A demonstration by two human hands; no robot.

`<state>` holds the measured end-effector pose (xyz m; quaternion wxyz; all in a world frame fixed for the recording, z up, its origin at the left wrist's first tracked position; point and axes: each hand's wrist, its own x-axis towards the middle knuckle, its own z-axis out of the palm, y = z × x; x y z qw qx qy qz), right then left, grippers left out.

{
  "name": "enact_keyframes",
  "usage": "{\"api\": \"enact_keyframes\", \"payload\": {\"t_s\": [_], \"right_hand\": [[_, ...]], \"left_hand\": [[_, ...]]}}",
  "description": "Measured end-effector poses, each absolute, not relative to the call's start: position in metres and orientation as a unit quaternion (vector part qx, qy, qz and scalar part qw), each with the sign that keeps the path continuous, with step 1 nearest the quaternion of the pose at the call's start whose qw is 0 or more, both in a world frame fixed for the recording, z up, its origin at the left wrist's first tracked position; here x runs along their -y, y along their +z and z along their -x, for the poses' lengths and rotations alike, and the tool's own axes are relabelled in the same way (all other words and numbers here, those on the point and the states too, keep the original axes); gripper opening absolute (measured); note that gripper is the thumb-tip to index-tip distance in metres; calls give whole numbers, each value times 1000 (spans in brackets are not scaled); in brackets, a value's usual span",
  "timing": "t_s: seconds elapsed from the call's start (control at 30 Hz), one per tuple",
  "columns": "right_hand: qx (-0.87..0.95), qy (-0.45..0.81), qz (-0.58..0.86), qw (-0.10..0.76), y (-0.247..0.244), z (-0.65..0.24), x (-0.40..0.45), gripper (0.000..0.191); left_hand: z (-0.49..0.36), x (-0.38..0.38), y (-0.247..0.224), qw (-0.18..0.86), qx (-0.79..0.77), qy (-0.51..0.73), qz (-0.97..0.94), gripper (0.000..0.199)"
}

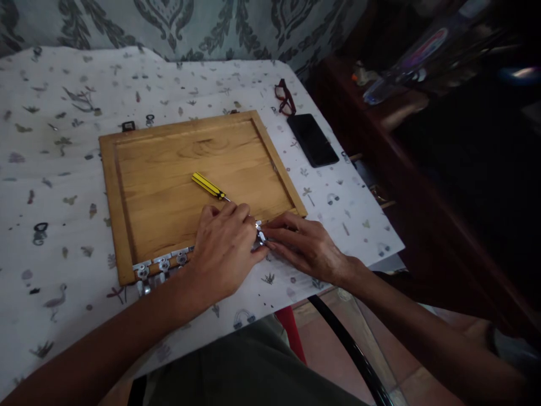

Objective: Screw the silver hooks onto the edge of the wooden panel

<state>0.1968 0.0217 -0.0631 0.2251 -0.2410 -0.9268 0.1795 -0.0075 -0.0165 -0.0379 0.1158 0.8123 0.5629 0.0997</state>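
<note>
A framed wooden panel (169, 192) lies on the table, with several silver metal fittings (164, 263) lined up along its near edge. My left hand (228, 248) is closed, its fingers bent over that edge and its thumb against a silver metal fitting (261, 235) near the right end. From the other side, my right hand (306, 245) pinches the same fitting between thumb and fingers. Part of the row is hidden under my left hand and forearm. A screwdriver (207, 185) with a yellow and black handle rests on the panel, its tip hidden near my left fingers.
A black phone (313, 140) and dark red glasses (284, 97) lie right of the panel on the patterned tablecloth (54, 203). A small dark object (128, 126) touches its far edge. Dark wooden furniture (380, 135) with a clear plastic bottle (406, 70) stands at the right.
</note>
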Motion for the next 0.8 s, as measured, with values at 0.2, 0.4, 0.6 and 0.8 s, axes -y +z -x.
{"api": "enact_keyframes", "payload": {"t_s": [0.2,0.4,0.6,0.8], "right_hand": [[933,153,241,218,-58,-196,-23,30],[955,113,200,189,-51,-192,-27,27],[966,62,201,154,-48,-192,-28,30],[963,96,198,156,-49,-192,-29,31]], "left_hand": [[8,16,-36,120,-564,96,-812,27],[8,16,-34,140,-564,86,-809,27],[8,17,-34,127,-563,90,-812,26],[8,15,-33,130,-563,81,-812,28]]}}
